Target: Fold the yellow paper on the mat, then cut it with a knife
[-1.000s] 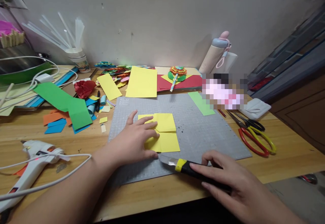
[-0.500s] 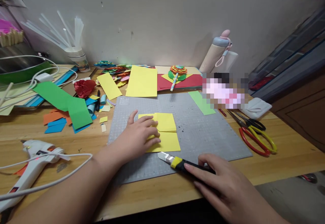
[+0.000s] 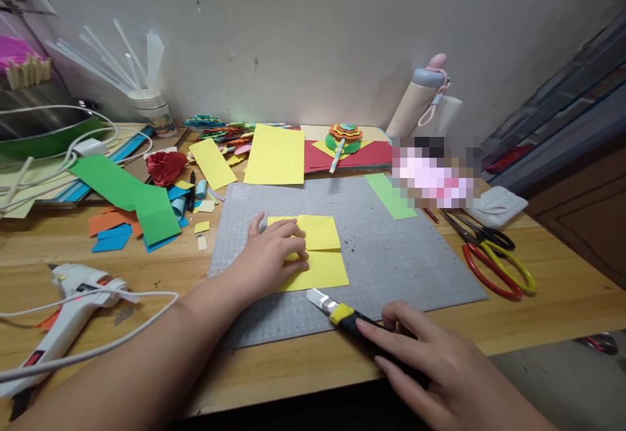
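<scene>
My left hand [image 3: 271,258] lies flat, fingers stretched, pressing down on folded yellow paper [image 3: 323,252] in the middle of a grey cutting mat [image 3: 391,255]. My right hand [image 3: 440,366] is wrapped round a black and yellow utility knife [image 3: 342,313] near the mat's front edge. The knife's blade points up and left toward the paper's lower edge, just short of it.
A white glue gun [image 3: 73,294] with its cable lies at the front left. Red and yellow scissors [image 3: 493,255] rest at the right. Coloured paper scraps [image 3: 137,203], a yellow sheet [image 3: 274,155], a paper flower [image 3: 342,137] and a bottle [image 3: 415,102] stand behind the mat.
The knife's tip shifted slightly left and back from the paper's lower edge, and my right hand slid toward me. My left hand stayed on the paper.
</scene>
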`<state>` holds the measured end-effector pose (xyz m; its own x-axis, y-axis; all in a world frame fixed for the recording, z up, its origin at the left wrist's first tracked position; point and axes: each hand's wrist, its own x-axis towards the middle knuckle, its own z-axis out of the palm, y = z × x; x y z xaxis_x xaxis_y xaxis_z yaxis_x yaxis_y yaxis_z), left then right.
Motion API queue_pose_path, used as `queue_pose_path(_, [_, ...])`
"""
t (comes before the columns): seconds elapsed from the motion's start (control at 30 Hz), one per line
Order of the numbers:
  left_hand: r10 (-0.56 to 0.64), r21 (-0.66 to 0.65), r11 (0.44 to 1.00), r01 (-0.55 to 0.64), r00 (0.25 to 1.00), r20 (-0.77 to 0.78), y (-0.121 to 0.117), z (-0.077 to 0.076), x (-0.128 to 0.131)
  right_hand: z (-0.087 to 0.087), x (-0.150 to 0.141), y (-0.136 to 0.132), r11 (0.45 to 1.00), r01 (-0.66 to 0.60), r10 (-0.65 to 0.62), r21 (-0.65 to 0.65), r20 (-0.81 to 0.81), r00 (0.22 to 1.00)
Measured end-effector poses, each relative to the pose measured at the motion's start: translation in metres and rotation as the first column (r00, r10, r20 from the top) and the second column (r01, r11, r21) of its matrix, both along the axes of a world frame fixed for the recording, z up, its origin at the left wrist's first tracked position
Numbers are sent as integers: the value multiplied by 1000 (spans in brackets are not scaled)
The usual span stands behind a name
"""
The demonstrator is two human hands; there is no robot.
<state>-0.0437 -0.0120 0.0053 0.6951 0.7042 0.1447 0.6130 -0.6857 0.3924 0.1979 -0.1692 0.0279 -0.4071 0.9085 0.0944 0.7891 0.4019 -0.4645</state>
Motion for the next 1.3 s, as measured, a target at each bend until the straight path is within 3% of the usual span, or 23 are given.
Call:
queue_pose_path(0.47, [9,-29,1000,-9,1000,-14,1,1,1,1,4,14,980,7,-31,-200,-116,993])
queue_pose_path(0.7, [12,-36,999,-13,1000,-15,1,0,0,-2,8,19,973,-5,-39,-230,-186,982])
queue_pose_path(1.03, [-5,-23,1000,5,1000,-8,1,-3,-2,0,9,25,975,1,-37,-224,-159,987])
queue_pose_path(1.3, [-8,-8,1000,8,1000,2,4,5,-4,1,8,29,968,-13,-39,-252,-202,979])
